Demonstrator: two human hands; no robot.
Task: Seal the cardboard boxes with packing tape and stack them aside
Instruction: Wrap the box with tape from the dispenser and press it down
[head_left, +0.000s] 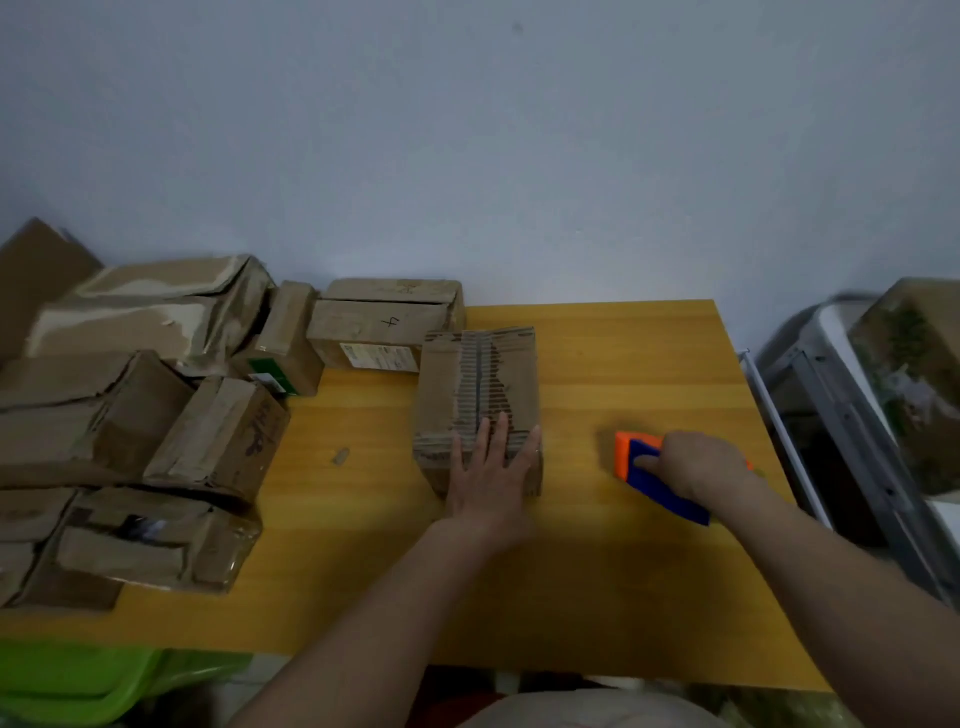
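A worn cardboard box with torn top paper lies in the middle of the yellow wooden table. My left hand rests flat on its near end, fingers straight and spread. To the right, my right hand grips a blue and orange tape dispenser that sits on the table, fingers curled over its top. The tape roll itself is hidden under the hand.
Several battered cardboard boxes crowd the table's left side and back left, one marked box touching the wall. A green plastic stool sits below left. A metal rack with a box stands right of the table.
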